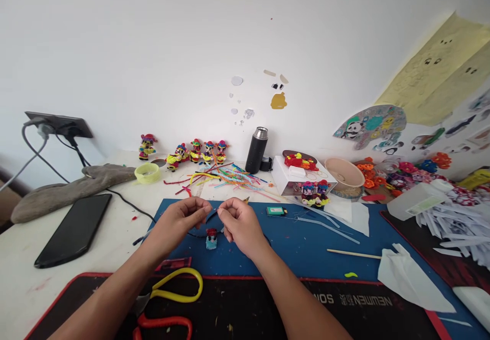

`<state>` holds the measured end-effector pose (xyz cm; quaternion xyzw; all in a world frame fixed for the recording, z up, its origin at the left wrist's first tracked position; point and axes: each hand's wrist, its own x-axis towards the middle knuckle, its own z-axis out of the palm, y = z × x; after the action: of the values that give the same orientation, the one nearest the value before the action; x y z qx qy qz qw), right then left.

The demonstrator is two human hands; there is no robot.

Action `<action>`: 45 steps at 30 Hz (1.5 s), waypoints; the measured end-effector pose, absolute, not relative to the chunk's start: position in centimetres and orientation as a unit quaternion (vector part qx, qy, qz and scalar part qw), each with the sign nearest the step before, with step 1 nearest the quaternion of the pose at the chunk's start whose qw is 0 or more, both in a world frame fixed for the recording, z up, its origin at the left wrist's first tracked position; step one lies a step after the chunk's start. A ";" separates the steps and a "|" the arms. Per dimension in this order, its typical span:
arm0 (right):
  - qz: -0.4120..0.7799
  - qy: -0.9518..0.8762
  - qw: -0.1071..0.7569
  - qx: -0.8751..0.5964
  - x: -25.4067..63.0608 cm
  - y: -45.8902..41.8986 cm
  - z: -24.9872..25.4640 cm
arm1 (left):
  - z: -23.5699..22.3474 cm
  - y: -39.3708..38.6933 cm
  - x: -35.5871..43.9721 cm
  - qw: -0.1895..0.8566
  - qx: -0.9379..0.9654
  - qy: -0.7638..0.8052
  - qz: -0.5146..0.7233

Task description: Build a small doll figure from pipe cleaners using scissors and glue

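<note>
My left hand [181, 221] is closed in a pinch, with thumb and index fingertips together; what they hold is too small to make out. Just right of it, my right hand [242, 222] pinches one end of a short, thin dark strand [212, 216] that curves down between the hands. Its exact kind cannot be told. Below the gap sits a small figure [211, 239] with a red top and light blue lower part, upright on the blue mat [229, 266]. Neither hand touches it.
Scissors [178, 285] with yellow and red handles lie by my left forearm. Colourful pipe cleaners [225, 174], finished figures [195, 151] and a black thermos [256, 151] stand behind. A phone [74, 230] lies left; a wooden stick [354, 253] and tissue [409, 278] lie right.
</note>
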<state>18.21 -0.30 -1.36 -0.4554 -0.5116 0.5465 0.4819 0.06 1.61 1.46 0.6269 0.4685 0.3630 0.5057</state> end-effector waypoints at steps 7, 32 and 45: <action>0.546 -0.517 0.466 -0.466 18.2 -0.4 -1.2 | 0.6 1.9 -0.2 0.505 0.611 0.471 0.387; 0.535 -0.534 0.463 -0.463 18.1 -0.7 -1.2 | 1.6 1.5 0.2 0.498 0.651 0.458 0.344; 0.533 -0.534 0.466 -0.463 18.0 -0.5 -1.3 | 0.3 1.7 -0.4 0.496 0.663 0.452 0.333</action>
<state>18.00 -0.53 -1.32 -0.4630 -0.5339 0.5328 0.4655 -0.39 1.70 0.33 0.6626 0.4522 0.3328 0.4958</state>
